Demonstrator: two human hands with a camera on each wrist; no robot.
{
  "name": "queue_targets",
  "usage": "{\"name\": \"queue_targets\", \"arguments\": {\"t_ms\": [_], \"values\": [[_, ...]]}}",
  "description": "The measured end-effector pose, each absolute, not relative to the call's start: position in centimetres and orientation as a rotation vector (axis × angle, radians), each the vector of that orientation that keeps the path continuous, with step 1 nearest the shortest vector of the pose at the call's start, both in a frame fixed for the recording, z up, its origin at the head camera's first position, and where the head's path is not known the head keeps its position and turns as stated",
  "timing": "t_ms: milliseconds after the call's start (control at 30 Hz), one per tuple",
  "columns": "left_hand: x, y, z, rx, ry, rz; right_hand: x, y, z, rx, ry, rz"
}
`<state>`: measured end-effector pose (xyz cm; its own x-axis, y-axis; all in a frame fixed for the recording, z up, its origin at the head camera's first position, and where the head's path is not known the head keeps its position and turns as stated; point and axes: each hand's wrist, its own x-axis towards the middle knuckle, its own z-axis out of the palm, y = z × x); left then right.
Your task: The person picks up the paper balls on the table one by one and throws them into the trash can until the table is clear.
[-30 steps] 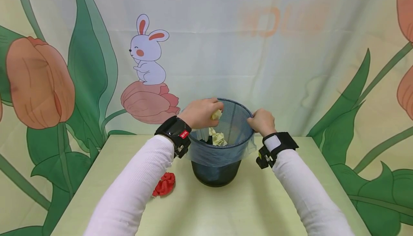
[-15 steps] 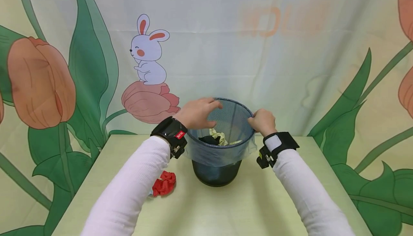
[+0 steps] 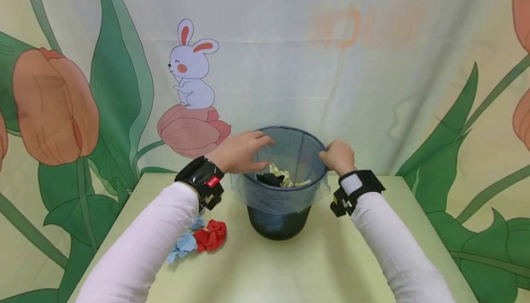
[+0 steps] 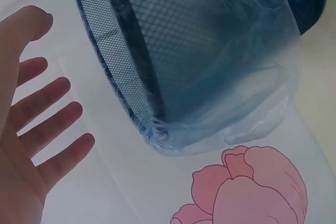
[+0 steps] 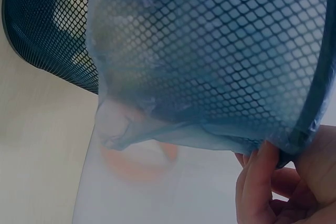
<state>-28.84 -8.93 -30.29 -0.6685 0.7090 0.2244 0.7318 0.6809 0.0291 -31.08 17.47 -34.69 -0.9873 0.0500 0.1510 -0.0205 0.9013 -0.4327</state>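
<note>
A dark mesh wastebasket [image 3: 277,227] stands upright on the table, with a thin bluish plastic bag [image 3: 273,202] folded over its rim. My right hand [image 3: 338,157] pinches the rim and bag at the basket's right side, as the right wrist view also shows the fingers [image 5: 257,177] there. Over the left rim hovers my left hand [image 3: 242,151], its fingers spread and holding nothing; the left wrist view shows them [image 4: 47,98] apart from the basket. Inside lie crumpled yellow paper [image 3: 283,174] and a black piece [image 3: 268,180].
On the table [image 3: 265,275], left of the basket, lie a crumpled red paper ball [image 3: 212,236] and crumpled light-blue papers [image 3: 184,244], partly hidden by the left forearm. A printed curtain [image 3: 372,87] hangs behind the table.
My left hand has let go of a yellow paper ball, which dropped into the basket, then moved left. Blue papers have come into view beside the red one. The right hand stays put.
</note>
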Motion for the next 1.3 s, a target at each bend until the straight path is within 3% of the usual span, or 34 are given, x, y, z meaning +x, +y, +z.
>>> {"name": "queue_targets", "arguments": {"t_ms": [733,1300], "values": [[-27.5,-14.7,-33.4,-1.097,-2.520,-0.201,-31.1,17.5,-34.7,-0.017,-2.904,0.668],[-26.2,-17.6,-40.4,-0.945,-2.649,-0.238,-31.1,17.4,-34.7,-0.018,-2.919,0.655]]}}
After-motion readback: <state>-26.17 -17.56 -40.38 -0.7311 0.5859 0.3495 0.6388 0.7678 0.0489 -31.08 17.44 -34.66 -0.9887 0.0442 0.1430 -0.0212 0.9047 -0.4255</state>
